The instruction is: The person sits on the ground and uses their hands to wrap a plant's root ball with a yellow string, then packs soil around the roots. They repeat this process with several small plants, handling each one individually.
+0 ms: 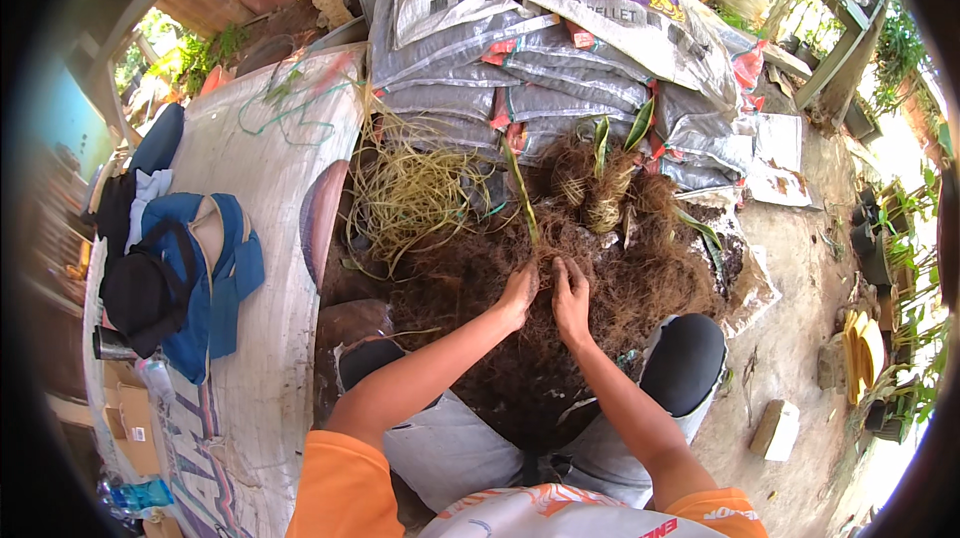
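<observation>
A plant with one upright, yellow-edged green leaf (520, 188) stands in a mass of brown fibrous roots (470, 288) in front of me. My left hand (519, 296) is closed around the root clump at the foot of this leaf. Close beside it, my right hand (571, 302) pinches into the same tangle, its fingertips partly hidden by fibres. More plants with short striped leaves (601, 146) and bundled root balls (604, 206) lie just beyond my hands. Left of them sits a loose heap of pale yellow-green strips (415, 188).
Stacked grey sacks (570, 103) rise behind the roots. On the left, a pale sheet-covered surface (275, 208) carries a blue bag (215, 278) and a black cap (150, 288). A block (775, 430) lies on the ground at right, near potted plants (885, 238).
</observation>
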The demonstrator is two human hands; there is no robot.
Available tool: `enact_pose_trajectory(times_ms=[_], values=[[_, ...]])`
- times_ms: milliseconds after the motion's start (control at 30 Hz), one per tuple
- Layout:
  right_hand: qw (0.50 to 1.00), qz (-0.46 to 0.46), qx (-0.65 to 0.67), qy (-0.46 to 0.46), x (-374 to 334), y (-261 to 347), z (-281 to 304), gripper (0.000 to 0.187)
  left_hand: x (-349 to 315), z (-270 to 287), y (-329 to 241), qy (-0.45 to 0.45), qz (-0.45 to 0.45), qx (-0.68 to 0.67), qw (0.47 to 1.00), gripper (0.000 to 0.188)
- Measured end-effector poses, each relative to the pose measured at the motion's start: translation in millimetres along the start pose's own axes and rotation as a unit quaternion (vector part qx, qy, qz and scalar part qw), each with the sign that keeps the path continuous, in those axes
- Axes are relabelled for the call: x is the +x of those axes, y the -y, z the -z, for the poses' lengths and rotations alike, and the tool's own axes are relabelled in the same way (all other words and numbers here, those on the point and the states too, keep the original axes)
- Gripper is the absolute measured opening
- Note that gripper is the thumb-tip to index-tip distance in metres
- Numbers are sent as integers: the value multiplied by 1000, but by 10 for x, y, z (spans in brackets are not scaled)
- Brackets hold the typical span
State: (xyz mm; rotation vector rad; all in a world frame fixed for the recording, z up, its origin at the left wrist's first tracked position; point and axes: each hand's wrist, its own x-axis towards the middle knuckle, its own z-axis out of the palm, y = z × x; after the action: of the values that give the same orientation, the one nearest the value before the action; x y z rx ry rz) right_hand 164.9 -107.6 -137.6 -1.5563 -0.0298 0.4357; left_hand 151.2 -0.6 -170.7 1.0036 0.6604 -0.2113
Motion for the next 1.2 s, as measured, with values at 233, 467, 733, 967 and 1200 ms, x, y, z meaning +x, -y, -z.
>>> enact_pose_trajectory(times_ms=[233, 467, 733, 967, 1200], values=[[954, -167, 248, -40, -118, 172, -97, 45, -324, -71, -185, 62, 13, 20, 998, 88], [905, -240, 343, 73, -53, 108, 70, 46, -452, -160, -346, -38, -21, 414, 909, 91], [894, -104, 416, 129, -62, 10, 102, 41, -470, -131, -240, -28, -564, 540, 624, 52], [912, -136, 365, 127, 51, -197, 169, 39, -553, -236, -193, -21, -607, 477, 635, 46], [928, -76, 314, 184, 98, -414, 225, 74, -557, -257, -150, -50, -583, 464, 665, 46]])
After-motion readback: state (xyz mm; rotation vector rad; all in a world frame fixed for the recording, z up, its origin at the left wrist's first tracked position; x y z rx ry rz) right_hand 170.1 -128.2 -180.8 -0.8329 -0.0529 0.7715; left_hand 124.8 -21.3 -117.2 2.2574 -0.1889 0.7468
